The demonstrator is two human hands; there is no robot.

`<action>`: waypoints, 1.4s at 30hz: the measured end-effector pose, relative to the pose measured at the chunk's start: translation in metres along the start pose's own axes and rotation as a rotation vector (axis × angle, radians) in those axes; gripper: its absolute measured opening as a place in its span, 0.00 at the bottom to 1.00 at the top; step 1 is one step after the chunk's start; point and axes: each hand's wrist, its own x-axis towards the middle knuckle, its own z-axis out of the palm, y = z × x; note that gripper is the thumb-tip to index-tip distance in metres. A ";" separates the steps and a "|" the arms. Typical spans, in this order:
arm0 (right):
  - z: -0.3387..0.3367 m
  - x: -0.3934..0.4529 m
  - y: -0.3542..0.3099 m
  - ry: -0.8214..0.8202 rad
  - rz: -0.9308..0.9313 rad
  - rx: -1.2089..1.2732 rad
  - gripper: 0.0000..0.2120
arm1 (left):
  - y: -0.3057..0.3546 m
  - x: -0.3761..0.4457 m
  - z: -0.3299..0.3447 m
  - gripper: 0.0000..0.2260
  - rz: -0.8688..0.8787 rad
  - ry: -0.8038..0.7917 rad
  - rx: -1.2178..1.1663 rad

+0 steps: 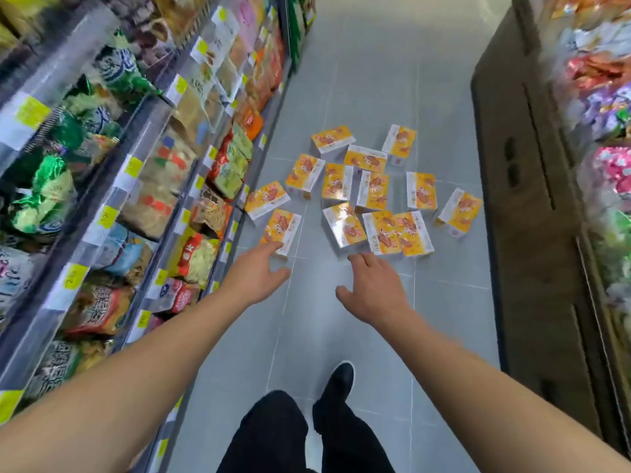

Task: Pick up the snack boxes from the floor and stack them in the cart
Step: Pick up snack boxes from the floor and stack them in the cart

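Both hands empty, fingers spread and loose, reaching forward over the grey tiled floor. Left hand has its fingertips at the near corner of the closest snack box, touching or just short of it, cannot tell. Right hand hangs palm down just behind a pair of boxes lying side by side, not touching them.

Snack boxes lie scattered on the floor ahead of both hands, about 13 of them, some flat, some tilted against each other. All share one design: orange-yellow face, white edge band, picture of brown snack pieces. Print on them is too blurred to read.

Shelves of bagged snacks run along the left, with yellow price tags, digits unreadable. Dark brown display unit stands on the right. Black trousers and 1 black shoe show at the bottom.
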 end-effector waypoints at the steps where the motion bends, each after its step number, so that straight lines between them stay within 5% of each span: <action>1: -0.004 0.020 0.001 -0.014 -0.020 -0.008 0.31 | -0.002 0.014 -0.004 0.28 -0.022 0.002 -0.019; 9: 0.006 0.159 -0.010 -0.167 -0.083 -0.010 0.31 | -0.054 0.116 -0.015 0.28 -0.197 0.001 -0.119; 18: 0.093 0.338 -0.027 -0.248 -0.023 0.032 0.32 | -0.167 0.283 0.022 0.27 -0.281 -0.032 -0.153; 33: 0.409 0.582 0.006 -0.320 0.232 0.430 0.36 | -0.361 0.528 0.250 0.30 -0.354 -0.043 -0.178; 38: 0.489 0.635 0.014 -0.323 0.269 0.563 0.26 | -0.422 0.594 0.307 0.40 -0.391 -0.044 -0.201; 42: 0.535 0.655 0.015 -0.293 0.232 0.661 0.21 | -0.450 0.624 0.340 0.30 -0.366 -0.104 -0.247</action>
